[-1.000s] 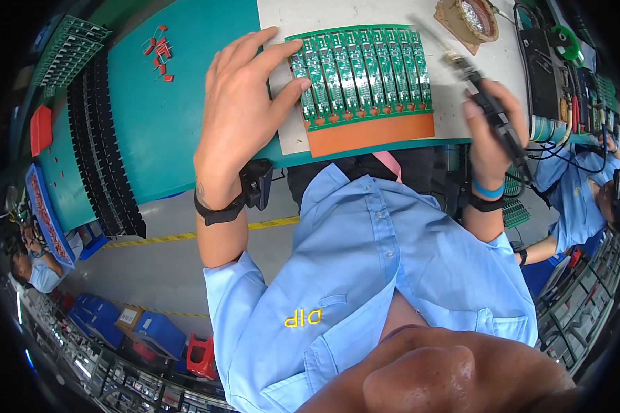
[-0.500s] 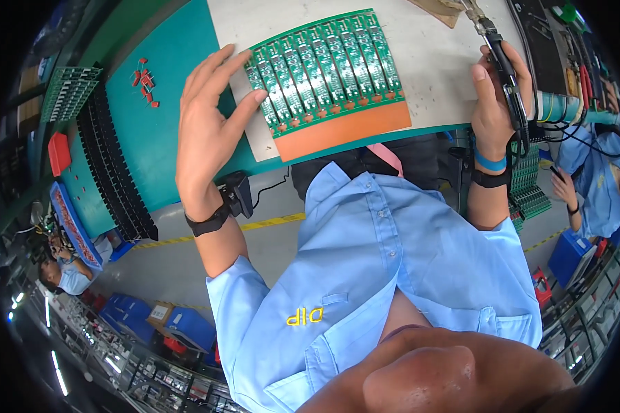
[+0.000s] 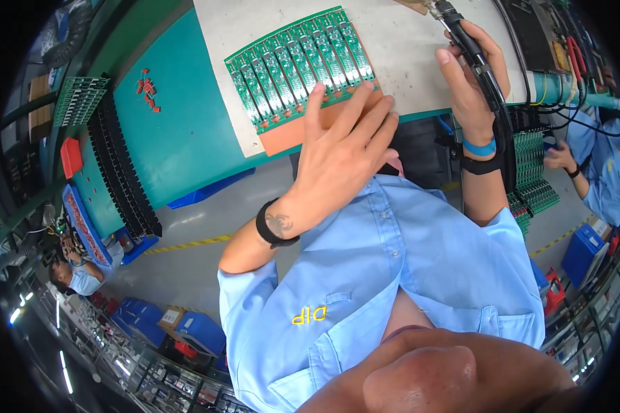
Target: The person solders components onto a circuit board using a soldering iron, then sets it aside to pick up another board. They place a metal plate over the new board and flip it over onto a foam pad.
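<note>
A green panel of several narrow circuit boards (image 3: 294, 65) lies on an orange sheet (image 3: 282, 140), which shows along the near edge. My left hand (image 3: 344, 148) is spread palm down over the panel's near right part. Its fingertips reach the near edge and hide some of it; whether they press on it I cannot tell. To the right of the panel, my right hand (image 3: 477, 96) is closed round the black handle of a soldering iron (image 3: 463, 38). The iron's metal front end points up and left, and its cord runs down along my wrist.
Red components (image 3: 148, 89) with leads lie loose on the green mat (image 3: 179, 138). Black racks (image 3: 120, 172), a red bin (image 3: 71, 157) and a blue tray (image 3: 86, 227) stand at left. Cables (image 3: 554, 103) and tools are at right. Other people work on both sides.
My left hand has left the panel's left edge and come across to its near right edge. My right hand has moved slightly up and left with the soldering iron. The view has shifted a little.
</note>
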